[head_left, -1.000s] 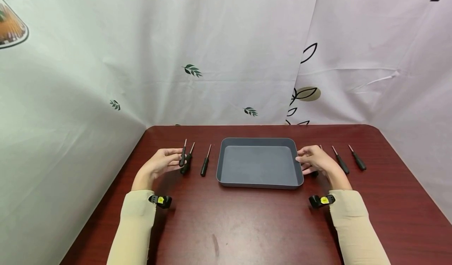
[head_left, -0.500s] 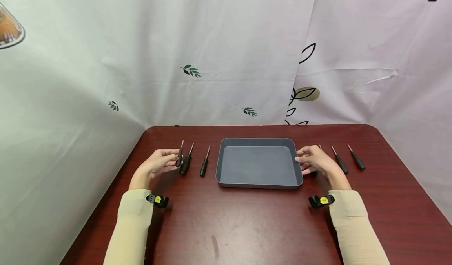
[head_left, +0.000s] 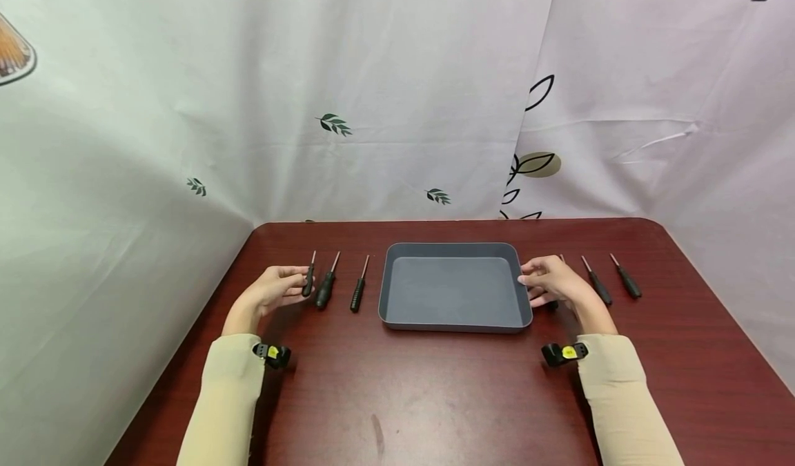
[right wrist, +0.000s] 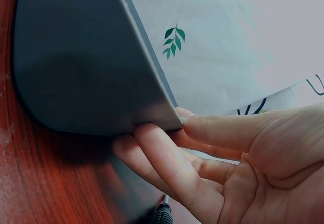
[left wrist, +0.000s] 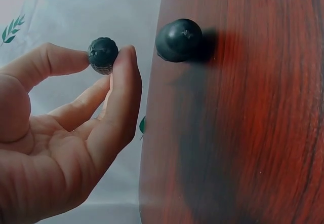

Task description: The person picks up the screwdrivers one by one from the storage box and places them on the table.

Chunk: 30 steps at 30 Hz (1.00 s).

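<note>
My left hand [head_left: 272,291] pinches a black-handled screwdriver [head_left: 308,281] between thumb and fingers, its shaft pointing to the back. The left wrist view shows its ribbed handle end on. A second screwdriver [head_left: 324,292] lies just right of that hand, and a third screwdriver [head_left: 357,293] farther right. At the middle of the table sits a dark grey rectangular tray [head_left: 456,286]. My right hand [head_left: 555,279] grips the tray's right rim, thumb above and fingers against the outer wall. Behind those fingers, one screwdriver [right wrist: 163,215] is mostly hidden.
Two more screwdrivers, one nearer [head_left: 599,289] and one farther right [head_left: 627,282], lie beyond the right hand. The dark red wooden table [head_left: 397,390] ends at a patterned white cloth [head_left: 397,107] along its back and sides.
The left hand has moved left and slightly nearer with its screwdriver, away from the second screwdriver, which it overlapped before. The right hand stays on the tray's rim.
</note>
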Tool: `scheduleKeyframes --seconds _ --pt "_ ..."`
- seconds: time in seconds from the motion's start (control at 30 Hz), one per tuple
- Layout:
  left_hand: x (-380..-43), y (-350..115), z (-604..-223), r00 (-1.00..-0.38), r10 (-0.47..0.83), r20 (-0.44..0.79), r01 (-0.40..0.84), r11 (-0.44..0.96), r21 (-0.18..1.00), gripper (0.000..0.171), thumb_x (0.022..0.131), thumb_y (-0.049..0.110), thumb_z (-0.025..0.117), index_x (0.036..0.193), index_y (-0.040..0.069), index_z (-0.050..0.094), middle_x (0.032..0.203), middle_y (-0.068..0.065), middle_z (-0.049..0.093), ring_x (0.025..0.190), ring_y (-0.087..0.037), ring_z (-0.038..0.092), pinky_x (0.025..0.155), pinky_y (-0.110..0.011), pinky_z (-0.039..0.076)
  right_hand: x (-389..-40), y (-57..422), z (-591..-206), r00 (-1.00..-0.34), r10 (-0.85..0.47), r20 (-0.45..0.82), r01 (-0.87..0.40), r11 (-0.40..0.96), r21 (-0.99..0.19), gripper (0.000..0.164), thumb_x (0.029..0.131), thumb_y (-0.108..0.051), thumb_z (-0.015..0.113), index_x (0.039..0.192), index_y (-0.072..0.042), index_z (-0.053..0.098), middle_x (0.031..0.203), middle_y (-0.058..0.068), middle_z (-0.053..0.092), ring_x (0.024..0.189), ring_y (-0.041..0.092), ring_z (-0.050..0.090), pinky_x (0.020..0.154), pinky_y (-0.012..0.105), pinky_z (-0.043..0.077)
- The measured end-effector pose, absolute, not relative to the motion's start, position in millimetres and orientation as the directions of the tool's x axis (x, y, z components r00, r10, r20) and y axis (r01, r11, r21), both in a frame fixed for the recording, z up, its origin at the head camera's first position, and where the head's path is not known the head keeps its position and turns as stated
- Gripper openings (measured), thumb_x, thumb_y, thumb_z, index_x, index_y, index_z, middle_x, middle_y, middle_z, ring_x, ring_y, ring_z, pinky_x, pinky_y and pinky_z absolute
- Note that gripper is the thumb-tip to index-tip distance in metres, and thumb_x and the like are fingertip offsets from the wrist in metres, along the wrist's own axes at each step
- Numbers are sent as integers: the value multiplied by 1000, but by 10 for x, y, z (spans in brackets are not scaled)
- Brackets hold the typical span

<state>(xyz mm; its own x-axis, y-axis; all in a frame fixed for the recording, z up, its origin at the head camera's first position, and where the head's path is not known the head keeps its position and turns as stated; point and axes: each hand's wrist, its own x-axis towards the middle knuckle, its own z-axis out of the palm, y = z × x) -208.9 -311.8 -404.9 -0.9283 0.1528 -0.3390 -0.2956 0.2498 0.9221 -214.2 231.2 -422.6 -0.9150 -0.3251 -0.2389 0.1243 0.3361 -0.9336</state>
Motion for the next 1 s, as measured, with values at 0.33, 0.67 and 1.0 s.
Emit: scheduleKeyframes --seconds 0.33,0.67,1.0 --pt "-2125 -3184 -4066 -936 103 -336 -287 324 901 50 105 9 48 148 -14 33 123 -20 59 84 -8 66 85 -32 58 -2151 2327 -4236 -917 -333 -222 107 330 -938 47 99 -1 58 132 26 38 97 20 64 70 20 68 66 39 62" --pt "-2162 -3271 -4117 -934 87 -346 -304 314 899 51 105 7 48 148 -14 32 107 -5 63 83 -6 65 82 -29 59 -2142 2312 -4233 -913 -325 -244 123 352 -928 47 101 -1 56 135 25 36 102 23 64 73 21 68 67 41 62" --pt "-2175 -3318 -4095 -941 40 -336 -295 386 874 51 104 6 50 148 -13 34 134 -25 50 88 -6 61 81 -26 58 -2150 2304 -4248 -920 -308 -242 125 356 -926 46 100 0 55 135 24 38 100 20 64 72 19 67 68 40 62"
